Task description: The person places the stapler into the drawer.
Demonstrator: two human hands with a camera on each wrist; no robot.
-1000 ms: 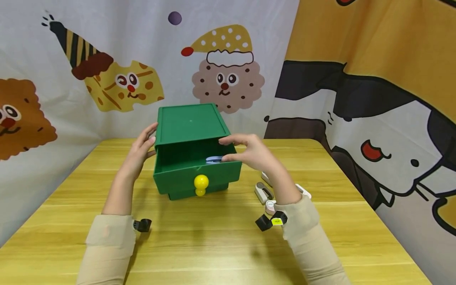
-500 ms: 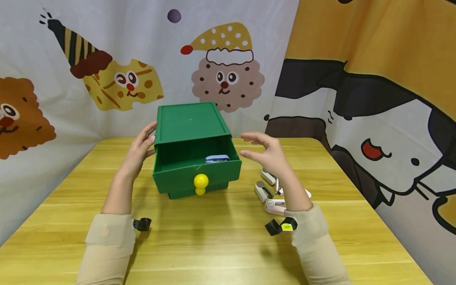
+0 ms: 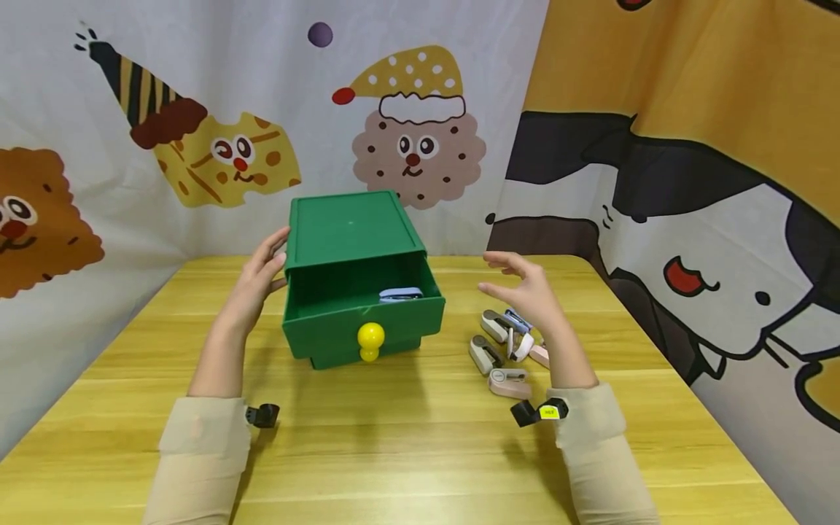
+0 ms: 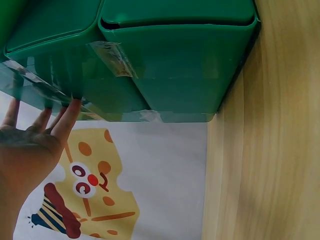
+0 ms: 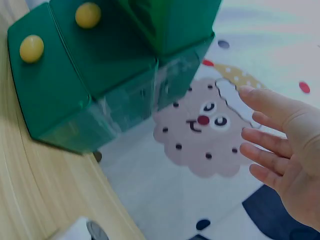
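Note:
A green drawer cabinet [image 3: 351, 226] stands on the table, its top drawer [image 3: 328, 329] pulled out. Inside that drawer, near the front right, lies a light-blue mini stapler [image 3: 401, 294]. My left hand [image 3: 254, 273] rests with extended fingers against the cabinet's left side; the left wrist view shows its fingertips [image 4: 75, 106] at the taped side wall. To the right of the cabinet my right hand [image 3: 528, 288] is raised, thumb and fingers spread apart, holding nothing. Below it on the table lie several mini staplers, among them a grey-white one [image 3: 485, 355] and a pink one [image 3: 509, 383].
A blue stapler [image 3: 518, 321] and a white one [image 3: 523, 347] lie in the same group, partly overlapping. Lower drawers with yellow knobs [image 5: 31, 48] are closed under the pulled-out one. A printed cloth [image 3: 262, 44] hangs behind the wooden table [image 3: 367, 467].
My right hand has left the drawer's right edge and moved right, over the staplers on the table. The stapler in the drawer is now fully uncovered. My left hand stays at the cabinet.

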